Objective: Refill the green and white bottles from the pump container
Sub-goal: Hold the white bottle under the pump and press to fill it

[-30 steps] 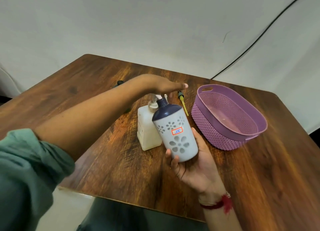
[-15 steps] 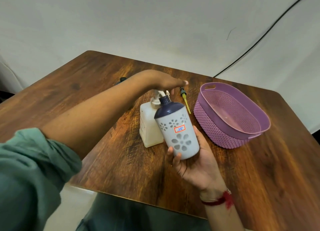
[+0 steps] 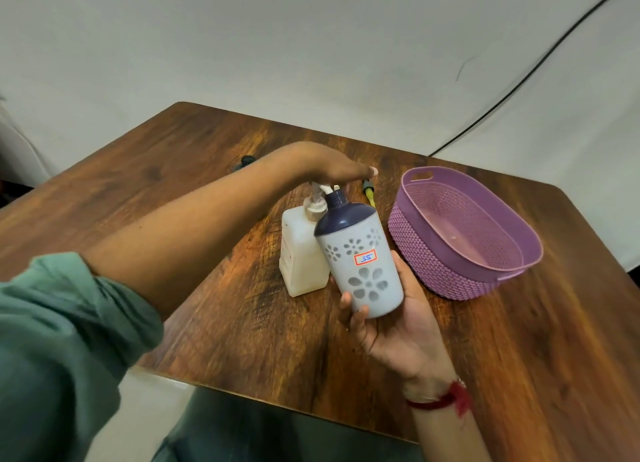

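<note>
Dark wooden table (image 3: 519, 357); white backdrop (image 3: 277, 46) behind; black cable (image 3: 540, 58) across it.

1 head camera looks down and forward, near the table (image 3: 173, 171).

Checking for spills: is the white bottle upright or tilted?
Tilted: the white bottle leans its neck toward the pump container, in the right hand.
</note>
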